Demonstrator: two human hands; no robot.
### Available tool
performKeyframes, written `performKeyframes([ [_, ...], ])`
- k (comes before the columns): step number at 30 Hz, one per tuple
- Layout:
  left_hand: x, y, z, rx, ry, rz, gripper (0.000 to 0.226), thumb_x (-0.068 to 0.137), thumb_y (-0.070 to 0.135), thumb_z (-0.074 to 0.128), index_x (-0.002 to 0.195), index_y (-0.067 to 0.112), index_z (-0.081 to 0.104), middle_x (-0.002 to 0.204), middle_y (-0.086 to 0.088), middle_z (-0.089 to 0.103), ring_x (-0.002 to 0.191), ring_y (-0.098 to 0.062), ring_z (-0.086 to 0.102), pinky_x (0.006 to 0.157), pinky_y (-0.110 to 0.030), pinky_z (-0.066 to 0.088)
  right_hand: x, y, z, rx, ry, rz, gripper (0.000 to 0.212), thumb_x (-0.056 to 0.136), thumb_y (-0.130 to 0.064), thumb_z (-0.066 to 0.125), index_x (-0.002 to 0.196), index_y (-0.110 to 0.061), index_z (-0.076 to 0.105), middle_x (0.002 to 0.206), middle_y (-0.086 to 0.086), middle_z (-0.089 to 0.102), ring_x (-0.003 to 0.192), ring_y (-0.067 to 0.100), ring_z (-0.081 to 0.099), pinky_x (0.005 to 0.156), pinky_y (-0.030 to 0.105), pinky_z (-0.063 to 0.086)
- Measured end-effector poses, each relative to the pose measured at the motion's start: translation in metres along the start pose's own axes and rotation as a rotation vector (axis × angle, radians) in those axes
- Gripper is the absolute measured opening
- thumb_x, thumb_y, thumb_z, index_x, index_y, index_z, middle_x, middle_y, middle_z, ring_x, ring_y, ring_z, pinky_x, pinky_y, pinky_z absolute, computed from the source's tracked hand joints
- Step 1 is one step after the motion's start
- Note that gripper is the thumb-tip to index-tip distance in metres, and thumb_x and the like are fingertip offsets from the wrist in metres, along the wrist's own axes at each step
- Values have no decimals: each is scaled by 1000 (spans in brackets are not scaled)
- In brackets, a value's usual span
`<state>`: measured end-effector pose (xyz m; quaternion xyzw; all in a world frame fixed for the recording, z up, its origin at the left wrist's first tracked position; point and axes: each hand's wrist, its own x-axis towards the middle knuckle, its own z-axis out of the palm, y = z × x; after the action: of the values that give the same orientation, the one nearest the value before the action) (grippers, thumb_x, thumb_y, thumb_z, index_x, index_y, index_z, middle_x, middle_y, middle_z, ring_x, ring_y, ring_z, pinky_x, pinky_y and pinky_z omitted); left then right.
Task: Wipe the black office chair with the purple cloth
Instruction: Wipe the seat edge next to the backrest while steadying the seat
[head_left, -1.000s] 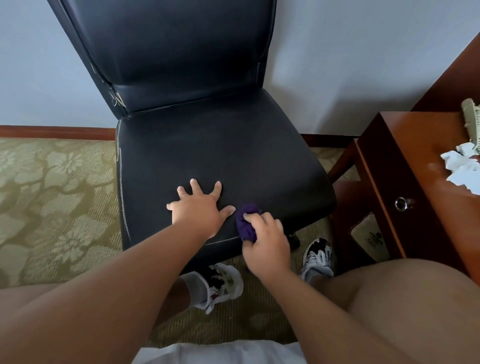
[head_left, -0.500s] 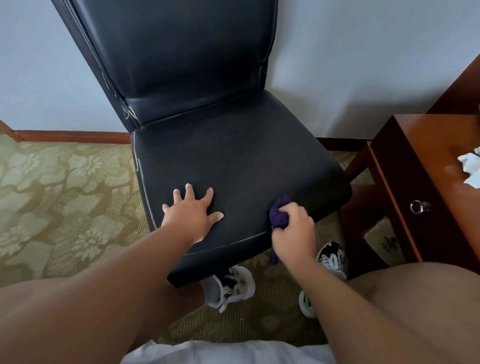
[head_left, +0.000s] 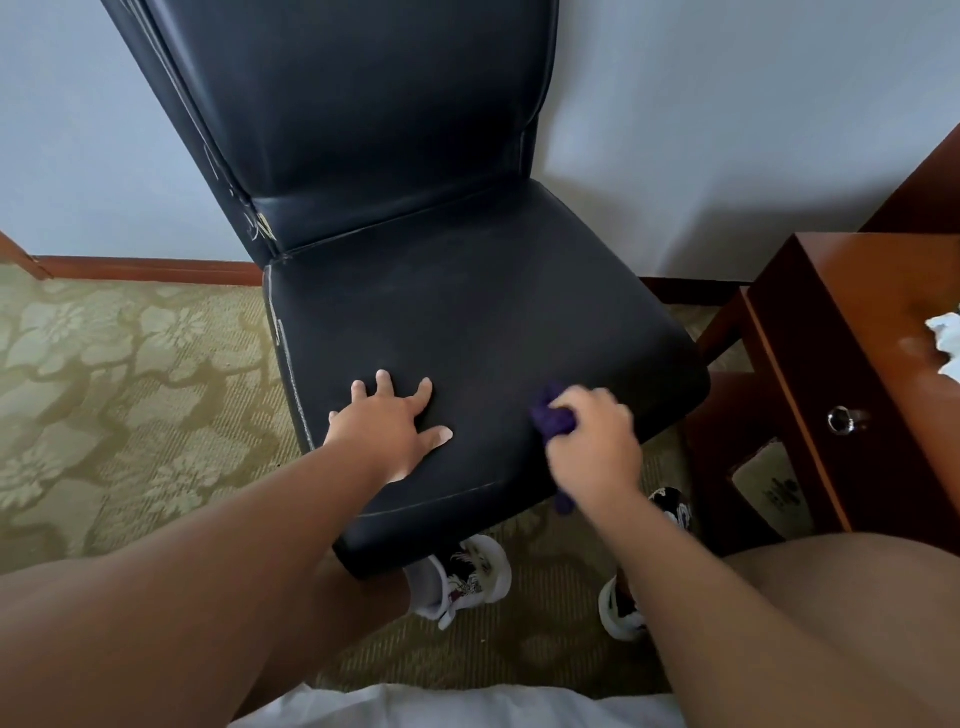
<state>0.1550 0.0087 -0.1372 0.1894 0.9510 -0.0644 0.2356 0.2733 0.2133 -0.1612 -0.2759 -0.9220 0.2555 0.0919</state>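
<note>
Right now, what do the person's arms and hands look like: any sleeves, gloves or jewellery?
The left hand and right hand are ungloved, with no ring, watch or bracelet showing. The arms behind them are bare, with no sleeves in view.

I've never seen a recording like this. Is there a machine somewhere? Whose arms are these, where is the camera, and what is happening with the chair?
There is no machine here. These are a person's two bare arms, filmed by a wide-angle camera worn on their head and looking forward and down. That is why the arms come in from the bottom edge and their white shoes show below. In front of them is a black office chair standing on a patterned carpet. The left hand lies flat on the seat with its fingers spread. The right hand grips a bunched purple cloth at the seat's front right edge, and a bit of the cloth hangs below the hand. On the right stands a wooden desk with crumpled white paper on top.
</note>
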Motion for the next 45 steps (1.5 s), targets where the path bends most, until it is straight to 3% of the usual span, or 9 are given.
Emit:
performKeyframes([
  [3,-1,2,-1,-1,3,-2,77,96,75,30,160,45,0,170,-12,0,154,-43,5,113,-61,35,27,31,-14,233,61,298,26,82,-11,62,96,-33,60,105,-2,51,103,30,55,80,38,50],
  [5,-3,7,-2,5,5,-11,76,97,73,30,160,43,1,170,-13,-1,153,-44,5,113,-62,34,28,31,-14,258,85,324,29,82,-7,62,96,-32,57,104,-5,48,105,28,53,78,35,47],
  [15,-3,19,0,70,24,-40,72,101,67,28,162,37,2,168,-19,0,151,-47,9,111,-64,35,-73,-65,42,-38,-180,-333,38,75,-23,70,109,-29,52,104,-7,51,96,15,48,78,33,50],
  [21,0,5,1,57,24,-2,73,100,69,28,161,40,1,169,-16,0,152,-45,7,113,-63,34,-59,-60,42,-82,-158,-449,36,75,-22,70,109,-25,59,103,-2,55,92,20,52,66,33,48],
  [28,5,2,-1,66,-1,19,77,96,74,30,160,42,1,169,-16,2,152,-47,9,108,-60,43,17,12,-2,7,77,130,20,82,-17,62,99,-28,58,104,-1,50,102,29,50,73,37,44],
  [32,3,10,-1,70,3,-5,77,97,73,30,161,40,2,169,-18,1,152,-47,9,107,-59,43,19,19,-1,139,110,214,21,85,-12,61,99,-27,55,103,-4,45,103,27,50,75,35,40],
  [35,1,17,-1,86,13,-22,76,98,71,29,161,38,2,169,-19,1,151,-48,10,108,-61,41,-10,-8,20,77,114,152,25,80,-16,62,102,-24,55,105,1,48,101,29,48,73,37,44],
  [40,-2,17,1,91,26,-24,75,100,69,27,162,37,0,169,-19,0,151,-48,9,109,-63,38,-74,-47,45,-89,-103,-291,39,79,-32,63,116,-27,52,109,-3,49,97,17,48,74,31,51],
  [45,-1,9,1,92,36,-5,74,100,70,25,161,38,0,169,-17,1,152,-46,8,111,-62,37,-76,-46,51,-103,-130,-439,32,80,-30,64,111,-24,58,100,-2,54,87,16,53,63,29,51],
])
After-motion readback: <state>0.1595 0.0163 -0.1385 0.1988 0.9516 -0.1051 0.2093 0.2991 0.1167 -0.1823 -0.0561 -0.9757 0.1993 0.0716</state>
